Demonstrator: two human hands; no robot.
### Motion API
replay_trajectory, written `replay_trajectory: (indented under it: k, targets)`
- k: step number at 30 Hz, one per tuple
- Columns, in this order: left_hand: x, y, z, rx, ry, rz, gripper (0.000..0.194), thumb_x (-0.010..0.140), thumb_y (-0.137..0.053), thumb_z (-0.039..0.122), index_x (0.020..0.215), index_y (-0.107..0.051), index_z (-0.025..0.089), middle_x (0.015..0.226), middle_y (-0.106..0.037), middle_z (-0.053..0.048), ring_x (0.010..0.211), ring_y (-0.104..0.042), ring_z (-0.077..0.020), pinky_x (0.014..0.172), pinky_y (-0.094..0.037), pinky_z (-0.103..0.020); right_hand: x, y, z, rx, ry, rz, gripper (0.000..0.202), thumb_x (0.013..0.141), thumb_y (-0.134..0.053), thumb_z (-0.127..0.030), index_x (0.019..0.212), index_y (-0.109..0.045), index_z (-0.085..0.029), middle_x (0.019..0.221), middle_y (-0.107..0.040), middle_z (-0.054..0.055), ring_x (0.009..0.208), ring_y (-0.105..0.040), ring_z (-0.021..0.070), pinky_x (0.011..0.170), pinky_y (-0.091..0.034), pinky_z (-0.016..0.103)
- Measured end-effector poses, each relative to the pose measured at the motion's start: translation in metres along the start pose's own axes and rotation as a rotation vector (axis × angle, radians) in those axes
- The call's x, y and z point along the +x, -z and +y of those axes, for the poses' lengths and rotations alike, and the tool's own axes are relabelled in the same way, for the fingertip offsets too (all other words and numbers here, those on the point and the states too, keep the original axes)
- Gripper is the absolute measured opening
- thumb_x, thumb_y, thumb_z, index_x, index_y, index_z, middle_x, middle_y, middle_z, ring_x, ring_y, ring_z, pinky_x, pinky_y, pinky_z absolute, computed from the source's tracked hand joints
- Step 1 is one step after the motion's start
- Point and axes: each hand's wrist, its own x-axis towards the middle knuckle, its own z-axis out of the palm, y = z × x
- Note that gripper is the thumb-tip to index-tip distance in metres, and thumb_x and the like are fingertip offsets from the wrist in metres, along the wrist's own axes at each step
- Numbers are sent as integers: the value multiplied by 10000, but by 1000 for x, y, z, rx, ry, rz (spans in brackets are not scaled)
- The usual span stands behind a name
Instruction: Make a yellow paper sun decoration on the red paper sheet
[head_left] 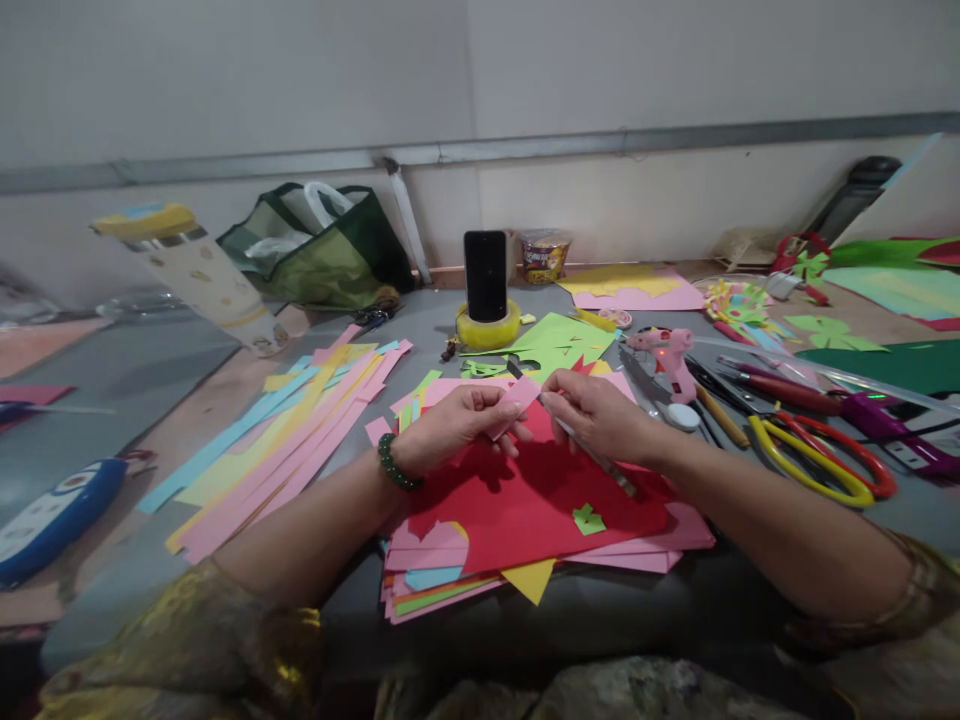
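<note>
My left hand (465, 425), with a dark green bead bracelet at the wrist, grips a small pink paper piece (517, 402) between thumb and fingers. Close to its right, my right hand (592, 415) is closed around a slim pen-like tool (604, 462), whose tip is near the paper's edge. Both hands are above a red sheet (525, 500) that lies on a stack of coloured papers (442, 590). A small green paper cutout (589, 518) rests on the red sheet.
Long paper strips (300, 450) lie to the left. A phone (486, 275) stands in a yellow tape roll (489, 328) behind the hands. At right are a pink glue gun (670, 362) and yellow-handled scissors (810, 470). A tumbler (210, 285) stands back left.
</note>
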Motion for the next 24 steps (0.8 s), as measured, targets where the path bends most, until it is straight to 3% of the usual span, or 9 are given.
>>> replay_trajectory:
  k: [5,8,10,16,21,24]
  targets:
    - [0,-1,1,23,-11,-1,404,726,-801,502,693,-597,155,736,-746,-67,549,-654,-121,553,-511,-224,1,-1,4,-72,100,138,191,939,-398,-273,755,-425,-227,513,-528,-53,448,-457,104,509,-358,220]
    - [-4,6,9,61,30,-9,396,723,-796,500,698,-599,158,757,-748,-81,570,-659,-134,561,-513,-236,1,10,8,-75,112,237,185,936,-392,-270,757,-416,-228,515,-527,-49,443,-447,102,513,-352,219]
    - [-9,16,18,152,42,4,377,726,-783,499,697,-626,158,771,-748,-83,609,-658,-141,578,-504,-234,1,21,10,-54,91,238,195,949,-381,-302,775,-423,-224,544,-545,-42,431,-450,97,509,-350,220]
    - [-16,50,39,670,-17,114,269,743,-730,436,656,-687,186,617,-622,1,593,-516,-131,531,-379,-211,-1,33,6,-295,122,-270,255,948,-414,-332,743,-498,-203,707,-617,19,619,-541,140,597,-377,244]
    - [-8,48,27,880,-82,-9,155,777,-661,343,736,-716,204,730,-660,-20,642,-535,-152,593,-394,-225,-2,20,0,-475,91,-392,265,975,-395,-290,863,-615,-196,849,-671,52,737,-581,178,645,-390,262]
    - [-7,51,23,908,-126,63,211,752,-683,358,905,-748,228,892,-715,-49,779,-604,-197,674,-434,-237,-1,14,-1,-556,110,-395,285,977,-412,-287,896,-663,-180,912,-680,84,792,-602,195,686,-415,273]
